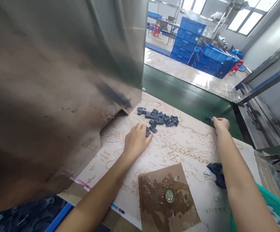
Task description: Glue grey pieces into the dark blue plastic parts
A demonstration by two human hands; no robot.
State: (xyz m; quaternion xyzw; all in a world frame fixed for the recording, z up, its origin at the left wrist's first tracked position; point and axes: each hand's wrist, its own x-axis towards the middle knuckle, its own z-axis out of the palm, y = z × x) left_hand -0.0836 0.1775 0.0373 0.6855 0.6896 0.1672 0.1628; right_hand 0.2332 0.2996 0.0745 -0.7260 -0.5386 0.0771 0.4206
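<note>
A person's left hand (137, 141) lies flat on a printed map sheet (190, 145), its fingers (143, 132) extended and loosely together, holding nothing. The fingertips rest just beside the nearest of a loose cluster of small dark blue pieces (158, 118), which spreads ahead of the hand toward the far edge of the sheet. The right hand (221, 125) reaches to that far edge, its fingers (216, 120) curled and bunched, with a lone dark blue piece (208, 117) at their tips; whether they grip it cannot be told from this view. Beyond the edge runs a green conveyor belt (185, 88). A smudged stainless steel panel (57, 80) hangs over the left side of the sheet, its notched lower edge near the cluster. Between the forearms, a brown-stained board (166, 201) lies on the sheet, a round glass-topped disc (169, 195) at its center. A heap of dark blue cloth (216, 174) sits just beside the right forearm, with a teal basket (268, 206) at lower right. Stacked blue plastic crates (188, 42) stand on the floor in the background.
</note>
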